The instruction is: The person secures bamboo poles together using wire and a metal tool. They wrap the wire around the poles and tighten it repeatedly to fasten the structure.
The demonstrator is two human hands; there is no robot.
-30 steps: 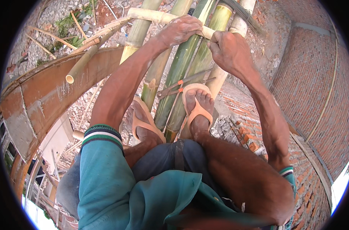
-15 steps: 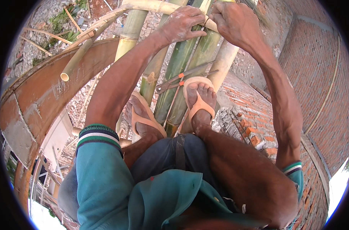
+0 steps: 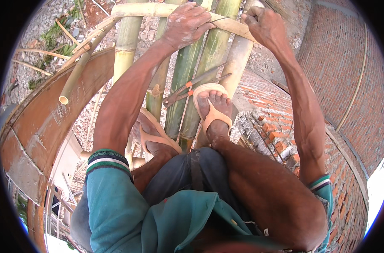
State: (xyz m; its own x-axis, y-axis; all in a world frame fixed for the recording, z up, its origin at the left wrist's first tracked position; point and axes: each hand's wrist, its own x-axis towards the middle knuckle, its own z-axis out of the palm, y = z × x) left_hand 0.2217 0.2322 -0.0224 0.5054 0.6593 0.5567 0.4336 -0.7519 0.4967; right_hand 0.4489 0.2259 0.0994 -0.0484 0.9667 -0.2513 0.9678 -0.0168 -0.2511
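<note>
I squat on a platform of green and pale bamboo poles (image 3: 187,80), high above the ground. My left hand (image 3: 185,25) grips a pale bamboo crosspiece (image 3: 158,9) that runs across the poles. My right hand (image 3: 263,23) is closed in a fist just right of it, pulling on a thin wire (image 3: 225,17) that stretches between both hands. A pair of pliers with orange handles (image 3: 187,90) lies on the poles in front of my right foot (image 3: 215,111). My left foot (image 3: 154,137) rests on a pole in an orange sandal.
A red brick wall (image 3: 339,80) rises on the right, with loose bricks on its top edge (image 3: 268,139). A curved brown concrete wall (image 3: 40,126) runs on the left. A loose bamboo stick (image 3: 74,82) points out at the left. Rubble lies far below.
Both hands have shifted up and away along the crosspiece. My right hand has closed into a fist and drawn the wire taut to the right.
</note>
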